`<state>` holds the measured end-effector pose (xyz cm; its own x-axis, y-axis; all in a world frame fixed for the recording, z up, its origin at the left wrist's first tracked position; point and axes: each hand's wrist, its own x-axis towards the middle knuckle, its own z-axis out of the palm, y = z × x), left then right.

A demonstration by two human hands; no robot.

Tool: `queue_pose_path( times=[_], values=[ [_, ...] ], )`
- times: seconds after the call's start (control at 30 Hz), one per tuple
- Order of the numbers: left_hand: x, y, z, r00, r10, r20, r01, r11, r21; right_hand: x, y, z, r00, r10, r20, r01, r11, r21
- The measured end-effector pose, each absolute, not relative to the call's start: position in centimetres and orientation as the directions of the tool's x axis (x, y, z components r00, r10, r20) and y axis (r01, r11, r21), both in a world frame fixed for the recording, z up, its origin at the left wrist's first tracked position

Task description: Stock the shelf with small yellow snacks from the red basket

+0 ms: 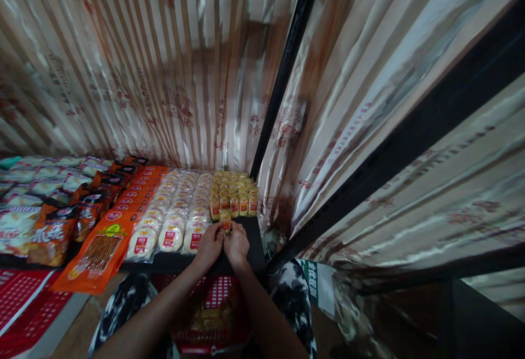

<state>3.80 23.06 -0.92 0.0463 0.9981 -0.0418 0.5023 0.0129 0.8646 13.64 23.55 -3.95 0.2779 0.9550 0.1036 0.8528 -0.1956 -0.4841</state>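
Both hands meet over the right end of a black shelf. Between their fingertips is a small yellow snack packet with a red label, held upright. My left hand pinches it from the left, and my right hand closes on its right side. Just behind stand rows of matching yellow packets, lined up to the back of the shelf. To the left of my hands lie rows of round white crackers or cakes in clear wrappers. My fingers hide the packet's lower part.
Orange snack bags and brown-and-white chip bags fill the shelf's left side. Below my arms sits a red basket with more yellow packets inside. A black post rises at the back right corner, before striped plastic sheeting.
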Motion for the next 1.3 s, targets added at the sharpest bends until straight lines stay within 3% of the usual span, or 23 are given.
queue_pose_path(
  times=[0.3,0.83,1.3],
  values=[
    [3.9,22.9,-1.2,0.038,0.997,0.067,0.512,-0.077,0.856,13.0,24.5,-3.7,0.246,0.967,0.067,0.846,-0.180,-0.501],
    [4.5,23.0,-2.7,0.067,0.993,0.093,0.525,-0.114,0.843,12.9,25.8,-5.3,0.215,0.972,0.093,0.859,-0.143,-0.492],
    [4.8,23.2,-2.7,0.106,0.991,0.087,0.541,-0.131,0.831,13.0,26.2,-6.3,0.201,0.964,0.173,0.822,-0.071,-0.565]
  ],
)
